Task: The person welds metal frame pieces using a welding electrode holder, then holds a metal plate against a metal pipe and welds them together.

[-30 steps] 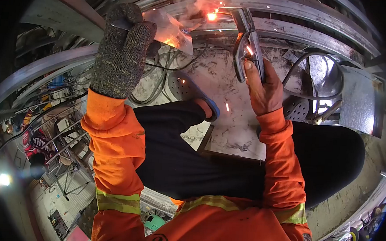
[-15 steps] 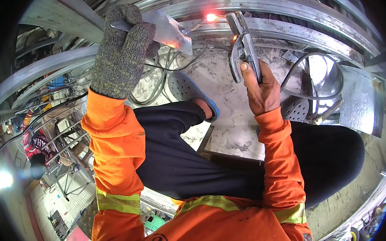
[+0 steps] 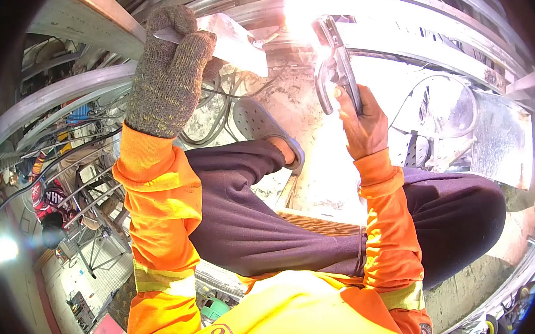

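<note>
My left hand (image 3: 170,72), in a grey knitted glove, is closed on a thin shiny metal sheet (image 3: 235,42) that sticks out to the right. Bare, my right hand (image 3: 366,124) grips an electrode holder (image 3: 338,64) by its handle, thumb along its side. A blinding white arc glare (image 3: 301,16) burns at the metal bars just beyond the holder's jaws and washes out what lies there. The rod in the jaws cannot be made out.
Long metal bars (image 3: 421,57) cross the top. Cables (image 3: 225,112) lie on the floor near a grey clog (image 3: 258,120). A metal plate (image 3: 502,141) stands at the right. At the far left is another person in a red patterned top (image 3: 51,196).
The small red glow and sparks have given way to a large white glare lighting my sleeves, trousers and the floor. My right hand and the holder have shifted only slightly; my left stays put.
</note>
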A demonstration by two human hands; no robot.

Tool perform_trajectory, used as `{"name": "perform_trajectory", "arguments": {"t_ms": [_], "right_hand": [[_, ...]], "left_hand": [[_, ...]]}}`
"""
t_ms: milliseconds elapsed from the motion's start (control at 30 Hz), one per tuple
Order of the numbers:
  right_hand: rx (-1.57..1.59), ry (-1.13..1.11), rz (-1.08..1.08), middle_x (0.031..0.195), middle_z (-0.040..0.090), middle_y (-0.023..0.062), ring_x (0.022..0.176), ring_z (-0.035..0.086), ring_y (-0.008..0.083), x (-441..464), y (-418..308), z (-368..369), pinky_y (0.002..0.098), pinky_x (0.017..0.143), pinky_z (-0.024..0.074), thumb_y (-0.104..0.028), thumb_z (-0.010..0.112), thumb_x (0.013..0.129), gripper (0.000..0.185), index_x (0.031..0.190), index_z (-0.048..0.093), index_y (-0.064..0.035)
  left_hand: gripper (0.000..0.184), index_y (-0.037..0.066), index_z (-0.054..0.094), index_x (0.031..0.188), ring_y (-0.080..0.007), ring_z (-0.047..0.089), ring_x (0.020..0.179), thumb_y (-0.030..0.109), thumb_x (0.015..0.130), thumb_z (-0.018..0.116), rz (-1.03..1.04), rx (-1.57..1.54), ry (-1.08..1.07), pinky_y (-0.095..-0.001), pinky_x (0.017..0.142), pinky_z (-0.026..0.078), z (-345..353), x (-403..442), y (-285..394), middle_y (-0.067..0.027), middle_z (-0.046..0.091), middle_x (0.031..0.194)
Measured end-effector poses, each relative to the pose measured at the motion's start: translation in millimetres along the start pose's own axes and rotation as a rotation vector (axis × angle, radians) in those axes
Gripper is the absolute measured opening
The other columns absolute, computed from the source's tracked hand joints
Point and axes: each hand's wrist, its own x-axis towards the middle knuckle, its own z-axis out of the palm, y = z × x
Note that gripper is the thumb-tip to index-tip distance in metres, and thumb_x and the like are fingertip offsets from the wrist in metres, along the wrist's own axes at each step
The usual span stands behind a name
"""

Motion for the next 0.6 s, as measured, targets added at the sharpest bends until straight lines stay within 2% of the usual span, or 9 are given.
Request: {"name": "perform_trajectory", "arguments": {"t_ms": [33, 100, 133, 233, 300, 367, 467, 533, 600], "right_hand": [[-0.052, -0.011, -0.051, 0.065, 0.054, 0.0006, 0.056, 0.047, 0.0076, 1, 4, -1, 0.0271, 0.053, 0.0412, -0.033, 0.064, 0.098, 0.033, 0.108, 0.066, -0.002], [-0.021, -0.032, -0.025, 0.068, 0.057, 0.0009, 0.058, 0.049, 0.0073, 2, 6, -1, 0.0266, 0.053, 0.0409, -0.033, 0.064, 0.098, 0.032, 0.11, 0.067, -0.003], [-0.021, -0.032, -0.025, 0.068, 0.057, 0.0009, 0.058, 0.049, 0.0073, 2, 7, -1, 0.0266, 0.053, 0.0409, -0.033, 0.064, 0.098, 0.032, 0.11, 0.067, -0.003], [0.027, -0.021, 0.015, 0.08, 0.067, 0.012, 0.071, 0.064, 0.0202, 3, 12, -2, 0.0305, 0.068, 0.051, -0.031, 0.069, 0.095, 0.035, 0.116, 0.065, -0.0025], [0.106, 0.015, -0.048, 0.075, 0.058, -0.001, 0.064, 0.048, 0.0061, 3, 7, -2, 0.0225, 0.057, 0.0396, -0.034, 0.065, 0.099, 0.036, 0.114, 0.066, -0.0015], [0.141, 0.028, -0.073, 0.075, 0.058, -0.0011, 0.065, 0.049, 0.0065, 4, 13, 1, 0.0229, 0.058, 0.0409, -0.034, 0.065, 0.098, 0.036, 0.114, 0.067, -0.0012], [0.037, 0.019, -0.091, 0.074, 0.059, 0.0006, 0.067, 0.053, 0.0087, 3, 9, -1, 0.0256, 0.062, 0.0447, -0.034, 0.065, 0.098, 0.036, 0.114, 0.067, -0.0013], [0.027, 0.01, -0.077, 0.074, 0.059, 0.0011, 0.067, 0.053, 0.009, 3, 9, -1, 0.0258, 0.062, 0.0449, -0.034, 0.066, 0.098, 0.036, 0.114, 0.067, -0.0018], [0.016, 0.001, -0.062, 0.073, 0.059, 0.0017, 0.067, 0.054, 0.0093, 4, 10, -1, 0.0261, 0.062, 0.0452, -0.035, 0.066, 0.097, 0.036, 0.114, 0.067, -0.0023]], "left_hand": [[0.014, 0.007, 0.051, 0.104, -0.018, 0.054, 0.081, 0.01, 0.094, 0.06, -0.419, -0.507, 0.095, -0.032, 0.082, 0.049, 7, -2, 23, -0.0057, 0.052, 0.096], [0.012, 0.006, 0.055, 0.1, -0.0259, 0.058, 0.081, 0.008, 0.091, 0.062, -0.113, -0.241, 0.081, -0.0355, 0.082, 0.051, 7, -3, 7, -0.0086, 0.053, 0.096], [0.012, 0.006, 0.055, 0.1, -0.0259, 0.058, 0.081, 0.008, 0.091, 0.062, -0.113, -0.241, 0.081, -0.0355, 0.082, 0.051, 5, -4, 3, -0.0086, 0.053, 0.096], [0.02, 0.007, 0.065, 0.103, -0.0342, 0.058, 0.097, 0.004, 0.084, 0.07, -0.001, 0.223, -0.026, -0.0395, 0.082, 0.051, 1, -8, -7, -0.0135, 0.055, 0.112], [0.025, 0.007, 0.065, 0.106, -0.0328, 0.057, 0.102, 0.0, 0.083, 0.069, -0.114, 0.1, -0.037, -0.0399, 0.082, 0.051, 0, -9, -6, -0.0135, 0.053, 0.115], [0.021, 0.008, 0.065, 0.106, -0.0314, 0.057, 0.101, -0.001, 0.087, 0.068, -0.081, 0.115, -0.061, -0.0401, 0.081, 0.051, -2, -8, -6, -0.013, 0.053, 0.114], [0.015, 0.007, 0.062, 0.105, -0.0232, 0.058, 0.099, 0.002, 0.091, 0.066, -0.212, -0.193, -0.052, -0.037, 0.078, 0.052, -2, -8, -2, -0.0095, 0.052, 0.111], [0.014, 0.007, 0.055, 0.107, -0.0141, 0.058, 0.093, 0.005, 0.095, 0.063, -0.386, -0.465, 0.028, -0.0315, 0.073, 0.052, 0, -8, 5, -0.0052, 0.051, 0.109], [0.015, 0.008, 0.053, 0.108, -0.0119, 0.058, 0.09, 0.006, 0.096, 0.062, -0.413, -0.498, 0.06, -0.029, 0.07, 0.052, 4, -7, 17, -0.004, 0.051, 0.108]]}}
